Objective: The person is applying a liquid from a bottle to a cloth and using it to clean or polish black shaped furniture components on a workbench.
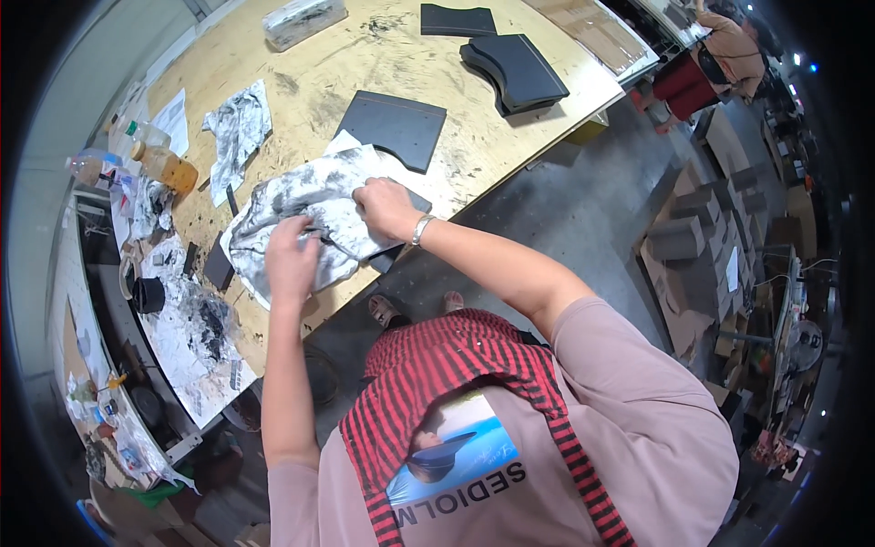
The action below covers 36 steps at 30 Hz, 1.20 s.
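Note:
A white cloth (333,182) smeared with black lies bunched at the table's near edge, over a dark panel whose corner (385,261) pokes out below it. My right hand (386,209) is closed on the cloth's right part, knuckles up. On its left part rests my left hand (292,262), its fingers curled into the folds; the fingertips are partly hidden. Just beyond the cloth lies a flat black panel (394,128) with a curved cutout on one side.
More black panels, one group stacked (516,73), lie farther back on the wooden table (301,114). A second stained rag (239,128) and a bottle of amber liquid (164,167) are at the left. Flattened cardboard (688,246) covers floor to the right; another person (715,68) is at the far right.

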Tool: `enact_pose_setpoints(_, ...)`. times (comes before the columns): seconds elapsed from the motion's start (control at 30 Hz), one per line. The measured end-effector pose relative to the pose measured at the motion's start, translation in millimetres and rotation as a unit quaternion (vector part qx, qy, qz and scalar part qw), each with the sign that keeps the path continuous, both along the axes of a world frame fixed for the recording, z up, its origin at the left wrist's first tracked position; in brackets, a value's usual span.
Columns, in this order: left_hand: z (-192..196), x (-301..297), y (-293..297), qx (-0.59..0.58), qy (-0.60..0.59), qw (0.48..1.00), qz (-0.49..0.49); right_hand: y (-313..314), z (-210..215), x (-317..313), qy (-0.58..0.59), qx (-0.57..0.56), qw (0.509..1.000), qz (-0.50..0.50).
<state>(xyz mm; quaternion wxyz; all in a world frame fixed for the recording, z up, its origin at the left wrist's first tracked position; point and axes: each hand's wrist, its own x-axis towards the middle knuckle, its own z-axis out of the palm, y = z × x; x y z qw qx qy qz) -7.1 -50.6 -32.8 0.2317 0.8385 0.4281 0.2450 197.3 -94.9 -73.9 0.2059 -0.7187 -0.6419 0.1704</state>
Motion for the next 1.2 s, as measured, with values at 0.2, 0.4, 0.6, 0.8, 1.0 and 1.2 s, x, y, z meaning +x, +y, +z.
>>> enact_pose_setpoints(0.2, -39.8, 12.9, 8.9, 0.095, 0.114, 0.989, 0.018, -3.5, -5.8, -1.1, 0.034, 0.068, 0.997, -0.008)
enact_pose_setpoints(0.4, -6.4, 12.4, 6.9, -0.063, -0.149, 0.986, 0.028, -0.3, 25.0, 11.3, 0.231, 0.078, 0.970, 0.006)
enact_pose_setpoints(0.6, 9.5, 0.6, 9.8, -0.176, -0.242, 0.953, 0.050, 3.6, 49.5, 8.5, 0.222, 0.012, 0.970, 0.098)
enact_pose_setpoints(0.8, 7.5, -7.4, 14.7, -0.179, -0.250, 0.949, 0.071, 10.1, 54.4, -7.5, 0.232, 0.050, 0.964, 0.118)
enact_pose_setpoints(1.0, 11.4, -23.0, 13.6, -0.178, -0.255, 0.949, 0.054, 25.3, 59.6, 4.6, 0.539, -0.111, 0.832, 0.074)
enact_pose_setpoints(1.2, 23.7, -16.2, 1.7, -0.100, -0.230, 0.967, -0.049, 33.2, 85.6, -14.1, 0.709, -0.136, 0.691, 0.037)
